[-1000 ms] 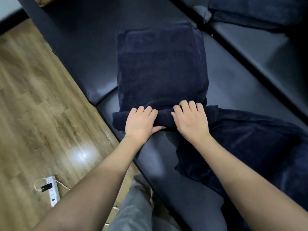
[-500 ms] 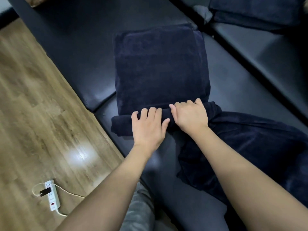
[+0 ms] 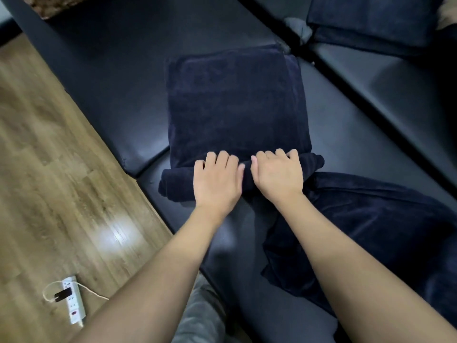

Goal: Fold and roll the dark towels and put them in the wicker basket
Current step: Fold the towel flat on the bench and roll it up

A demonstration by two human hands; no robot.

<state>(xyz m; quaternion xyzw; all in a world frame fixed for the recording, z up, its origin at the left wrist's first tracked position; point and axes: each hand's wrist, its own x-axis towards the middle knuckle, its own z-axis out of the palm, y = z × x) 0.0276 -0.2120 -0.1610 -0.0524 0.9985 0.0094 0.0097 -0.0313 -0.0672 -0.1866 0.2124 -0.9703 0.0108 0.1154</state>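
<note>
Gripping the rolled towel: left hand, right hand.

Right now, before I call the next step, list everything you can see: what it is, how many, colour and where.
folded towel: one, dark navy, flat on the sofa seat, near edge rolled up
loose towel: one, dark navy, crumpled on the seat at right
stacked towels: count unclear, dark navy, top right
sofa: one, black, runs across the frame
floor: wood, brown, left
power strip: one, white, on the floor, bottom left
left hand: on the roll
right hand: on the roll beside it
</note>
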